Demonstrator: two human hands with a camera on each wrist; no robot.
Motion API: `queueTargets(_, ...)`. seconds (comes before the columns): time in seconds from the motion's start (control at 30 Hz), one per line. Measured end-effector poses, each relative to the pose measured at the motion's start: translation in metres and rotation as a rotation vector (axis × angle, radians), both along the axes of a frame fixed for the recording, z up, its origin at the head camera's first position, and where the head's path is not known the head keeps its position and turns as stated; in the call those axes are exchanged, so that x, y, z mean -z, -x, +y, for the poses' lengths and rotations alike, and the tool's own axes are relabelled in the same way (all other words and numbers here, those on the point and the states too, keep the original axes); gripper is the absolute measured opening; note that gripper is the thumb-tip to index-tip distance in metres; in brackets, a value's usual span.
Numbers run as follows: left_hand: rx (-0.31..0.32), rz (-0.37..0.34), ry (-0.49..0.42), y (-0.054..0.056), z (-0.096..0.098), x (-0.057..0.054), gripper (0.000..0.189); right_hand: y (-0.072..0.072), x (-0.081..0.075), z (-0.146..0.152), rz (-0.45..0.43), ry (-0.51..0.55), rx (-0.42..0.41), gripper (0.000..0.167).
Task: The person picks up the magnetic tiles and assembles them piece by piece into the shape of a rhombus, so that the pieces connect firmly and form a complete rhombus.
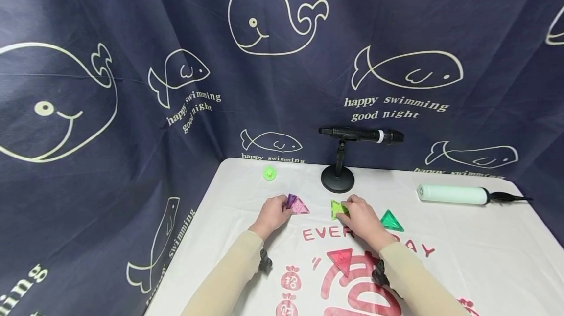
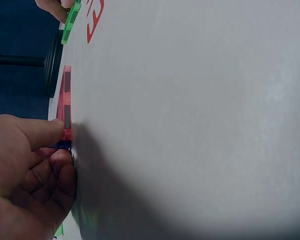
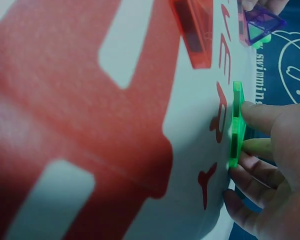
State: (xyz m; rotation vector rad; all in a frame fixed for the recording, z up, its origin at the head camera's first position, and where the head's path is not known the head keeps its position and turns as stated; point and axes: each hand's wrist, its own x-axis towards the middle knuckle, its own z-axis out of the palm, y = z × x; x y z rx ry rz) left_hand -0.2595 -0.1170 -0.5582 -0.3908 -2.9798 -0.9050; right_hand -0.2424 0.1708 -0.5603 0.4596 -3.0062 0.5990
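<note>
A pink translucent triangular tile (image 1: 300,206) lies flat on the white table. Against its left side stands a purple triangular tile (image 3: 264,25), raised up from the table. My left hand (image 1: 274,214) pinches the purple tile, and in the left wrist view its thumb (image 2: 45,133) rests along the joined edges of both tiles. To the right, the yellow-green triangular tile (image 1: 337,209) lies low on the table. Fingers and thumb of my right hand (image 1: 360,214) grip that tile by its right side. Part of it is hidden under the hand.
A red triangular tile (image 1: 341,260) lies nearer me, and a teal-green one (image 1: 391,221) right of my right hand. Behind stand a microphone (image 1: 361,134) on a black stand (image 1: 337,179), a small green toy (image 1: 270,173) and a mint cylinder (image 1: 453,194). A navy curtain (image 1: 282,91) borders the table.
</note>
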Motion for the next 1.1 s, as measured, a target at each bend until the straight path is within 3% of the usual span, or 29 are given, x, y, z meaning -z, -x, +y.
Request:
queueTargets(0.57, -0.007, -0.009, -0.007, -0.001, -0.001, -0.003, 0.014, 0.0, -0.006, 0.001, -0.098, 0.086, 0.078, 0.05)
queueTargets(0.9, 0.003, -0.007, -0.001, 0.0, -0.001, -0.002, 0.014, -0.003, -0.005, -0.008, -0.024, 0.142, 0.09, 0.036)
queueTargets(1.1, 0.003, -0.009, -0.001, 0.001, 0.0, 0.0, 0.015, -0.003, -0.008, -0.015, 0.01, 0.125, 0.064, 0.026)
